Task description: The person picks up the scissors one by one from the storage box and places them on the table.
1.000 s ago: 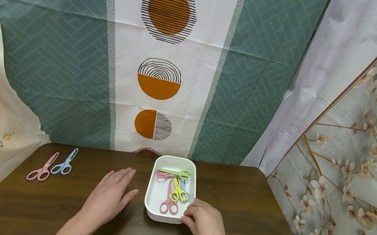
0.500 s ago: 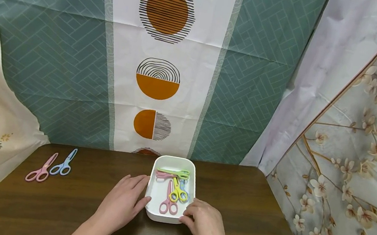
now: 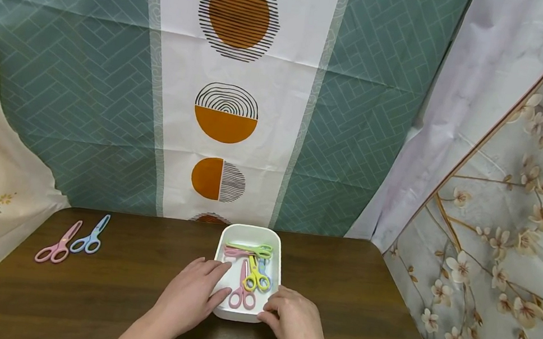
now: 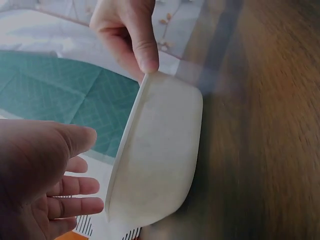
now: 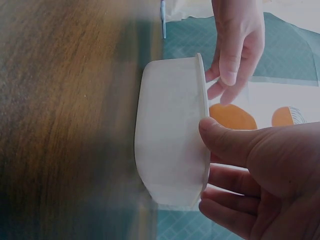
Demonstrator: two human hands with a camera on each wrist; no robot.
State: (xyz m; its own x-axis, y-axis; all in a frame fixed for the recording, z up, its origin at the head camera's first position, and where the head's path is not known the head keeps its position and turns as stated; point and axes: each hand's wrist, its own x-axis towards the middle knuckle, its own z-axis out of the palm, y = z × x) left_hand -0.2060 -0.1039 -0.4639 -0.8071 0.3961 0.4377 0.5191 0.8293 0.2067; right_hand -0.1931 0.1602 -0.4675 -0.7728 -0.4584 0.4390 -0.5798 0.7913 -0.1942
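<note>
A white rectangular tray (image 3: 238, 317) stands on the dark wooden table and holds several small scissors. Inside are green scissors (image 3: 263, 251), yellow scissors (image 3: 257, 282), pink scissors (image 3: 242, 296), and pink and blue ones partly covered by these. My right hand (image 3: 296, 319) grips the rim at the near right corner, its thumb on the edge in the right wrist view. Over the left rim hovers my left hand (image 3: 193, 290), fingers loosely extended and nothing in them; the left wrist view shows its thumb and fingers (image 4: 82, 205) slightly apart from the tray wall.
Pink scissors (image 3: 58, 248) and light blue scissors (image 3: 90, 238) lie side by side at the table's far left. A green and white patterned curtain (image 3: 222, 158) hangs behind the table (image 3: 353, 292), with floral cloth (image 3: 492, 276) on the right.
My left hand has moved right, from the bare table beside the tray to above its left rim. My right hand has stayed at the near right corner, and the tray has stayed in place.
</note>
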